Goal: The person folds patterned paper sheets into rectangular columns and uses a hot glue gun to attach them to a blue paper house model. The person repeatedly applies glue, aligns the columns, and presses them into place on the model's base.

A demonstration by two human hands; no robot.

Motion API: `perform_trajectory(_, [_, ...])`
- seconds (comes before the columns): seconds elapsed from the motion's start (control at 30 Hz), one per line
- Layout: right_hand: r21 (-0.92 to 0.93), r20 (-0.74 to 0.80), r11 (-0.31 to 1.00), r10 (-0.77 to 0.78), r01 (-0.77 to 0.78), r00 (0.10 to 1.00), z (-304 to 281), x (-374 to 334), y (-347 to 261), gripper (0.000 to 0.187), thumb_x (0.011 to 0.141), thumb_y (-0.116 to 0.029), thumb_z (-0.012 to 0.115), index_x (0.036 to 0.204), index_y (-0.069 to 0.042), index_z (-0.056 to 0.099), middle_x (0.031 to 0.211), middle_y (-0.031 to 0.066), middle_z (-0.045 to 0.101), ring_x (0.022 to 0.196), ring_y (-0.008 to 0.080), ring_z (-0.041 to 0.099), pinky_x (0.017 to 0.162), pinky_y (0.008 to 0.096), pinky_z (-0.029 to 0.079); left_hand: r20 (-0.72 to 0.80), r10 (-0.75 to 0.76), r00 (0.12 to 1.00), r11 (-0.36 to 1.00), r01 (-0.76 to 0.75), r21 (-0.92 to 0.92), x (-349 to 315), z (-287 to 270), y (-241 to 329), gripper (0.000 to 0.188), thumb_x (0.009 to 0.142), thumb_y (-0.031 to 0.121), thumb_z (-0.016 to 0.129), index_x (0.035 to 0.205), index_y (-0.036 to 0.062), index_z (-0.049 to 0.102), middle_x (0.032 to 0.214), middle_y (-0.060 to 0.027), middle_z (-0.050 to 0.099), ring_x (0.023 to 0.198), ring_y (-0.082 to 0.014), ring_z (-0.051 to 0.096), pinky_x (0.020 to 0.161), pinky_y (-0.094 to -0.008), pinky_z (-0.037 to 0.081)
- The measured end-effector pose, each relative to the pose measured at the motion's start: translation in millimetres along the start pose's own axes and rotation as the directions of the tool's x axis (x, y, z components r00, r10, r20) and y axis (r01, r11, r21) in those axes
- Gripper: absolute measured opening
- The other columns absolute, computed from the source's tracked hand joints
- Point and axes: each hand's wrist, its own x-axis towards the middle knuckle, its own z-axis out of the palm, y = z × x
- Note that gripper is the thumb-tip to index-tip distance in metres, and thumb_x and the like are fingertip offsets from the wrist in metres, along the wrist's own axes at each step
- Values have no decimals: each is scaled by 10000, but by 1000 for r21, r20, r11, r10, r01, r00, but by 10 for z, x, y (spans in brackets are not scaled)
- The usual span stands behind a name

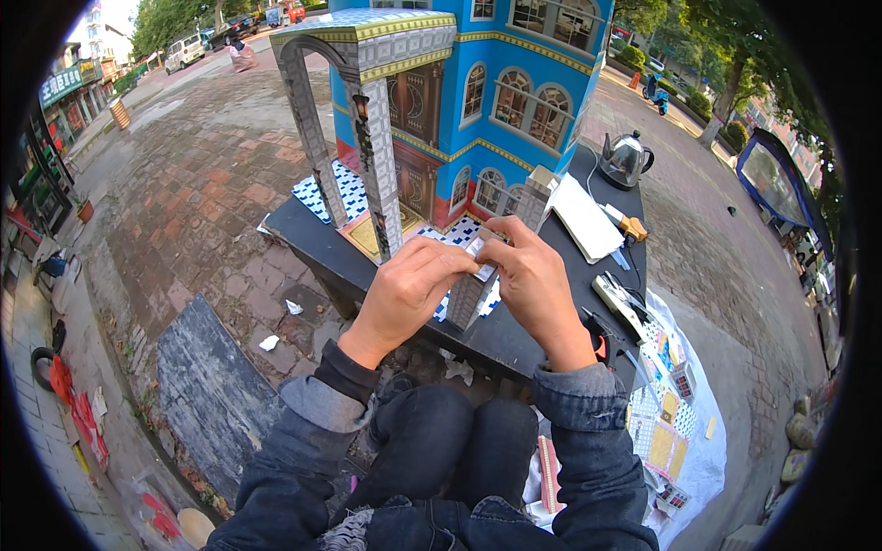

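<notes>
My left hand [415,286] and my right hand [531,283] are both closed in a pinch on a small whitish piece [477,250], perhaps paper. Its exact kind is hidden by my fingers. Just beneath them, a short grey pillar [467,298] stands at the front corner of a blue model house [450,110]. The house has arched windows, brown doors and yellow trim. To the left, a tall grey arch [375,147] rises from its blue-and-white tiled base [322,195]. My wrists sit just in front of the table's near edge.
On the black table [322,248] are a glass kettle [627,158], white sheets [585,219], a yellow-handled tool [627,223] and a grey cutter-like tool [620,308]. Printed pieces lie on white plastic [703,441] at right. A dark board [216,404] leans at lower left.
</notes>
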Motion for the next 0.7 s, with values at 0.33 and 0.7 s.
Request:
perform_trajectory(0.33, [416,6,851,350,-320,937,33,-119,-78,203,958,14,624,1144,-13,701,1034,138,717,883,261,722,773,332,563,140,-422,896,744,430,-511,72,153,-93,288,994,114,636,1272,43,656,1167,-38,531,948,-99,530,873,-275,475])
perform_trajectory(0.7, [270,-47,955,142,-124,989,28,-240,-110,302,896,15,618,1187,-26,691,1193,155,673,1031,336,687,891,407,560,113,-413,904,788,417,-453,61,255,-173,248,1042,160,574,1175,-1,708,1144,-45,589,996,-109,570,862,-260,465])
